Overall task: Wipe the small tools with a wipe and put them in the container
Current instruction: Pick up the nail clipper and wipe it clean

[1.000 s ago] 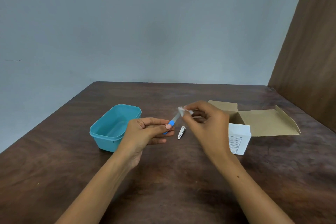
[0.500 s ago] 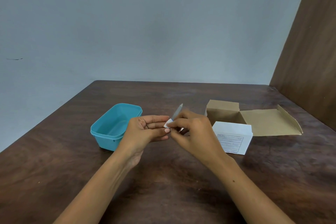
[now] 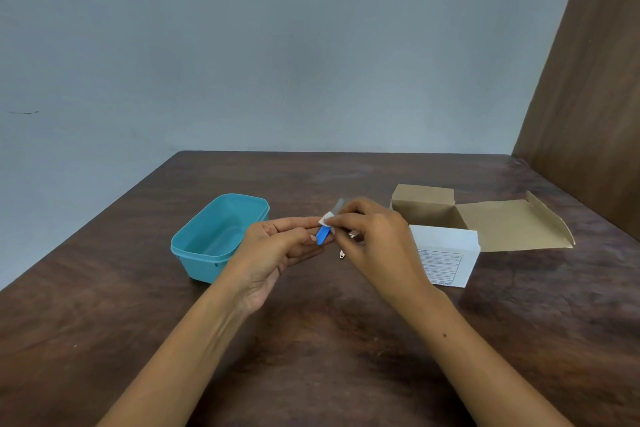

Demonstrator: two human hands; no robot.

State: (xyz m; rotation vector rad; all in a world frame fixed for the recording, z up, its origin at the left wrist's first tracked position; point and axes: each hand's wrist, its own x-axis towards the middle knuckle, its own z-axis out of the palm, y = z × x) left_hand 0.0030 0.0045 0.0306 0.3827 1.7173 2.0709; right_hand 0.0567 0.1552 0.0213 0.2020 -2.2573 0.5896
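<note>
A teal container (image 3: 221, 236) sits on the bench (image 3: 311, 357) just left of the hands, and an opened cardboard box (image 3: 485, 225) lies to the right. A nail clipper (image 3: 342, 255) lies on the bench under the right hand (image 3: 377, 239), mostly hidden. The left hand (image 3: 277, 246) pinches the file (image 3: 323, 235) by its blue handle; the right pinches a white wipe (image 3: 327, 218) round the blade. Since half a second ago the wipe has slid up, baring the handle. Bare bench lies toward the near edge.

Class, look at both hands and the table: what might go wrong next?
1. The left hand pinches only the blue handle of the file; the right hand rubbing the wipe might tug it loose.
2. The nail clipper lies half hidden under the right hand and may be knocked.
</note>
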